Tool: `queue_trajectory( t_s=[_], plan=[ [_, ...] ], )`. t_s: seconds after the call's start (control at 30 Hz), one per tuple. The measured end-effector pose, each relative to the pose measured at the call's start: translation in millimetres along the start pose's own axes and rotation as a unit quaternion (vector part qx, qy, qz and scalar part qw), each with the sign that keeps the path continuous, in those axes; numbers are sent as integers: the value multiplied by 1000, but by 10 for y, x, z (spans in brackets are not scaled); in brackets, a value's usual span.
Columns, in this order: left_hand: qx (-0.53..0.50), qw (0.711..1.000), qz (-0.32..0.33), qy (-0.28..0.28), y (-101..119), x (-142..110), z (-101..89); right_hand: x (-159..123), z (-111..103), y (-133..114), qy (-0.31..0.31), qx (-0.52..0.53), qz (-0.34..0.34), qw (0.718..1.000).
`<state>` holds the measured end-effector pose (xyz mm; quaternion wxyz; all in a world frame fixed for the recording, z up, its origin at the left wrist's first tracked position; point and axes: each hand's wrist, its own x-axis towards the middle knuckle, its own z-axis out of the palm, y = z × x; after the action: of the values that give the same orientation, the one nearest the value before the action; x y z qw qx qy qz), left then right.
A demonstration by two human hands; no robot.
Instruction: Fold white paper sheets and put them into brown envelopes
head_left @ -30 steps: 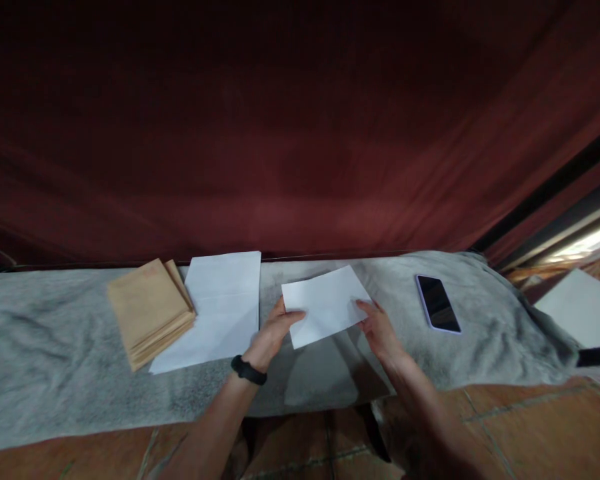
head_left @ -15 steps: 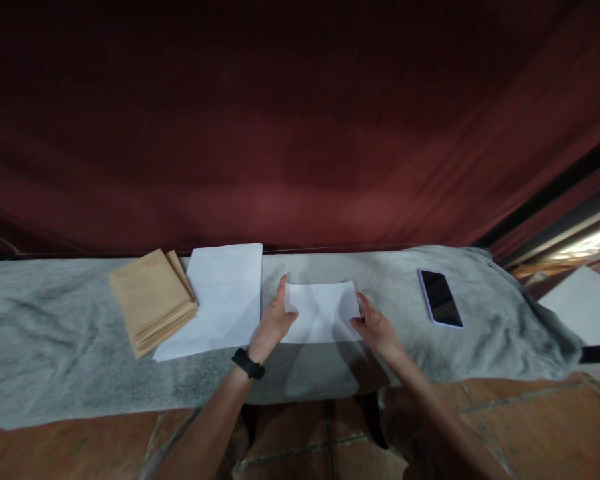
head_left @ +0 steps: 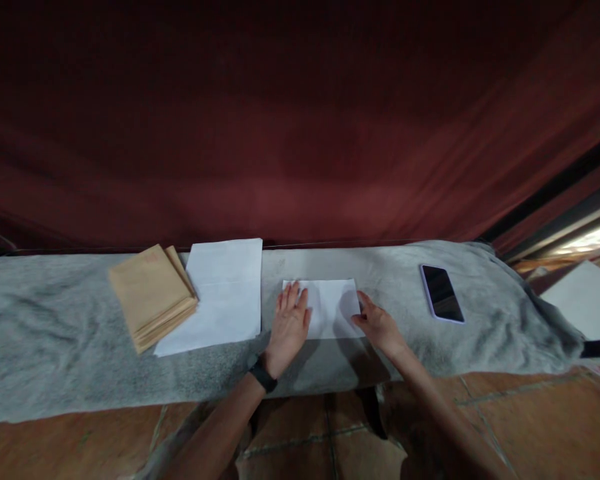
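A small white rectangle of paper [head_left: 333, 310] lies before me on the grey cloth, about half as large as the sheets on the left; it looks like a folded sheet. My left hand [head_left: 291, 327], with a dark band on its wrist, rests flat over the paper's left part, fingers stretched out. At the right edge of the same paper is my right hand [head_left: 377, 323]. Its thumb and forefinger are apart along that edge, touching it or very close to it.
White sheets [head_left: 227, 293] lie left of my hands, with a stack of brown envelopes [head_left: 153, 293] partly on them. A phone in a lilac case [head_left: 442, 293] lies on the right. Grey cloth [head_left: 70, 333] covers the narrow table, and a dark red curtain [head_left: 300, 147] hangs behind.
My left hand has moved from the paper's left edge onto its top and now lies flat there. My right hand has stayed at the right edge.
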<state>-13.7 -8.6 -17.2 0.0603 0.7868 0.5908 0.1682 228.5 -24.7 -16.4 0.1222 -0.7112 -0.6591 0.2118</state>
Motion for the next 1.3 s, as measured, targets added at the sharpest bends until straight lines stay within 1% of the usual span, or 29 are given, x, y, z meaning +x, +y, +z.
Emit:
queue_trajectory(
  t_s=[0.07, 0.13, 0.17, 0.2, 0.27, 0.33, 0.37, 0.47, 0.57, 0.63, 0.7, 0.8, 0.9, 1.13, 1.3],
  plan=[
    [-20, 999, 41, -25, 95, -69, 106, -4, 5, 7, -6, 1, -3, 1000],
    [-20, 998, 53, -30, 168, -120, 176, -6, -4, 17, -10, 1, -8, 1000],
    [-17, 998, 52, -29, 194, -137, 191, -4, -13, 19, -1, -6, -9, 1000],
    [-13, 998, 50, -27, 214, -146, 194, 3, -21, 15, 17, -19, -10, 1000],
    [-7, 998, 48, -27, 239, -148, 174, 27, -24, -16, 76, -47, -19, 996],
    [-4, 998, 52, -26, 257, -132, 140, 59, 14, -95, 130, -50, -51, 989],
    [-3, 998, 56, -26, 267, -120, 125, 74, 52, -154, 146, -37, -76, 986],
    [5, 998, 58, -28, 295, -80, 112, 93, 233, -376, 144, 15, -157, 977],
    [22, 997, 62, -45, 306, -42, 147, 86, 433, -572, 119, 21, -213, 970],
    [38, 996, 65, -53, 301, -16, 185, 88, 529, -644, 116, 7, -219, 969],
    [58, 995, 67, -53, 287, 16, 216, 107, 582, -669, 117, -16, -216, 969],
    [89, 992, 76, -51, 257, 73, 235, 150, 603, -667, 122, -49, -216, 967],
    [108, 990, 70, -48, 218, 121, 231, 176, 605, -672, 132, -70, -207, 967],
    [100, 992, 68, -33, 136, 132, 275, 157, 616, -698, 143, -102, -195, 965],
    [76, 996, 47, -15, 76, 120, 325, 169, 591, -626, 145, -132, -176, 965]
  ],
)
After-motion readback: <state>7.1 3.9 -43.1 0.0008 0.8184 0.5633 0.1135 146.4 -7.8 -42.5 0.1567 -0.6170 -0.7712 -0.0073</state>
